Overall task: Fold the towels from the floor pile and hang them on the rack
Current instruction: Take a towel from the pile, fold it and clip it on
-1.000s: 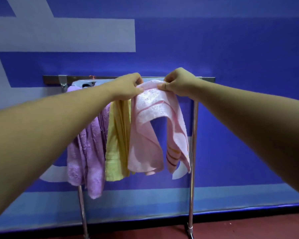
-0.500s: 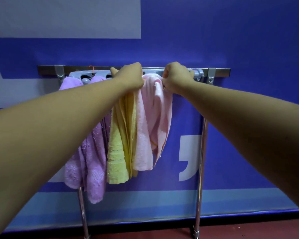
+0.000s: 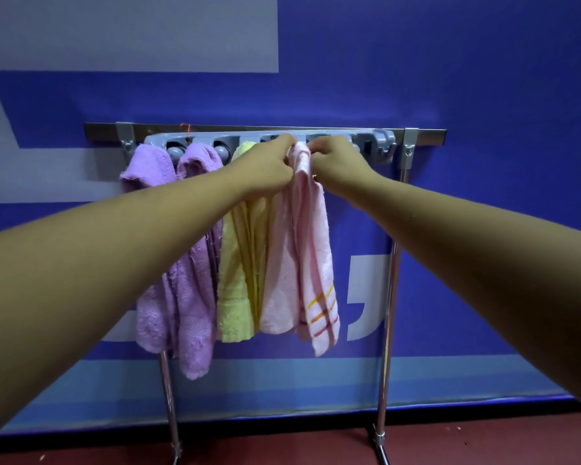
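A pink towel (image 3: 299, 263) with orange and red stripes near its hem hangs from the grey clip rack (image 3: 376, 142) on a metal rail. My left hand (image 3: 265, 169) and my right hand (image 3: 336, 162) both pinch its bunched top edge, close together, right at the rack's slots. Left of it hang a yellow towel (image 3: 237, 297) and two purple towels (image 3: 182, 297), their tops tucked into the rack. My left forearm covers part of the purple and yellow towels. The floor pile is out of view.
The rail (image 3: 426, 134) rests on two chrome posts (image 3: 388, 330) standing on a dark red floor (image 3: 316, 448). A blue and white banner wall (image 3: 450, 78) is right behind the rack. One grey hook (image 3: 383, 146) at the rack's right end holds nothing.
My hands have drawn closer together, gathering the pink towel's top into a narrow bunch at the rack. The towel now hangs longer, with its striped hem showing.
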Available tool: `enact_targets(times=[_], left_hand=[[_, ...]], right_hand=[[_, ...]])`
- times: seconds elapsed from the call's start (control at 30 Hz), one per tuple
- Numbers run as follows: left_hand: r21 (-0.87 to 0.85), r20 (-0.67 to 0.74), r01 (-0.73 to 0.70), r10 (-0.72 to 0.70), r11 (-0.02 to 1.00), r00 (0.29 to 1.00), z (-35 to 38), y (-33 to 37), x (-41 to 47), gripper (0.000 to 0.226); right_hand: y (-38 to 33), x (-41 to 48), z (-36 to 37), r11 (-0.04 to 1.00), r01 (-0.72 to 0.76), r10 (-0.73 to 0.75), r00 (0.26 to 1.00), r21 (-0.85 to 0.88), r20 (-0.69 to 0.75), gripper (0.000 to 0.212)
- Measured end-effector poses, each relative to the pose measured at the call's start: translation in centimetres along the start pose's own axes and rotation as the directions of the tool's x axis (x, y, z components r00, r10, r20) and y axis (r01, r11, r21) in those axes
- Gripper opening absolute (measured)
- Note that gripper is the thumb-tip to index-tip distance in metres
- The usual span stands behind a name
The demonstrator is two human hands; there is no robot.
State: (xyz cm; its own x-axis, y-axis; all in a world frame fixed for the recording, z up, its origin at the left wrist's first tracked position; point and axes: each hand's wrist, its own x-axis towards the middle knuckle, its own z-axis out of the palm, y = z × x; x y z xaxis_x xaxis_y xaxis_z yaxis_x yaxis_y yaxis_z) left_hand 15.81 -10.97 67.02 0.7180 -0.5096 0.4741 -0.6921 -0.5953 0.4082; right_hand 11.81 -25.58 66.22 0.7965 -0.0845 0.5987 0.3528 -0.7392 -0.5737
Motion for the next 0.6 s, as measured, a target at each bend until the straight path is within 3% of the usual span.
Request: enact_targets(times=[0.07, 0.13, 0.27, 0.37, 0.47, 0.6], left_hand=[[-0.249, 0.052, 0.057, -0.046, 0.967, 0.998, 0.6, -0.7, 0.0, 0.055], [-0.355, 0.091, 0.101, -0.073, 0.929, 0.993, 1.4, -1.5, 0.1, 0.062], [-0.449, 0.101, 0.180, -0.150, 0.875, 0.984, 2.0, -1.4, -2.3, 0.053], [-0.380, 0.072, 0.210, -0.198, 0.901, 0.978, 2.8, -2.3, -4.8, 0.045], [-0.299, 0.083, 0.265, -0.252, 0.917, 0.964, 3.6, -3.0, -8.7, 0.031], [-0.028, 0.080, 0.288, -0.285, 0.957, 0.955, 5.2, -3.6, -15.1, 0.022]], right_hand=[[0.5, -0.2, 0.3, 0.984, -0.080, 0.079, 0.997, 0.158, 0.012, 0.031], [1.1, -0.8, 0.6, 0.962, -0.149, 0.143, 0.989, 0.227, 0.040, 0.037], [1.5, -2.8, 0.4, 0.966, -0.201, 0.196, 0.979, 0.162, 0.048, 0.039], [1.5, -5.5, 0.3, 0.970, -0.242, 0.241, 0.970, 0.035, 0.037, 0.032], [1.5, -9.1, 0.8, 0.960, -0.274, 0.278, 0.957, -0.050, 0.082, 0.042], [1.6, -15.1, 2.7, 0.941, -0.303, 0.323, 0.937, -0.151, 0.133, 0.044]])
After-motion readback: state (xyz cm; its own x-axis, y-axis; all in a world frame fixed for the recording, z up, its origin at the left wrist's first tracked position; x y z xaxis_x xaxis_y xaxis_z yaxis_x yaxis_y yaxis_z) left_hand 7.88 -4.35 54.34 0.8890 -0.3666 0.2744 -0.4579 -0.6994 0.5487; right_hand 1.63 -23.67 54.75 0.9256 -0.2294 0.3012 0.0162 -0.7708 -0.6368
